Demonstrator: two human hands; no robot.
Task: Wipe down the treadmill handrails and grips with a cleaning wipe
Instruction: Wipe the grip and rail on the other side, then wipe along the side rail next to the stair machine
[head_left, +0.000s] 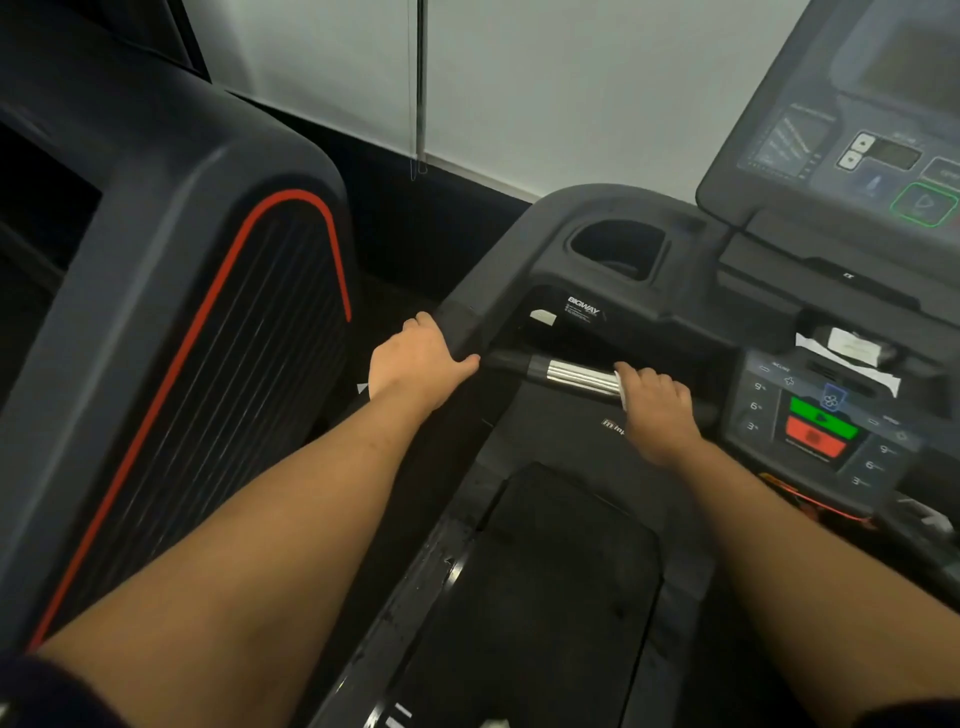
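Observation:
A black front grip bar with a shiny metal sensor section (576, 375) runs across the treadmill below the console. My right hand (657, 410) is curled over this bar at the right end of the metal section, pressing a white cleaning wipe (622, 387) against it; only a thin edge of the wipe shows under my fingers. My left hand (415, 364) grips the black left handrail (462, 332) where it meets the console, thumb pointing toward the bar.
A console screen (852, 119) rises at the upper right, with a cup holder (618, 249) below it. Green and red buttons (818, 434) sit right of the bar, white paper (852, 348) above them. The belt (545, 597) runs beneath. Another machine with a red stripe (171, 322) stands left.

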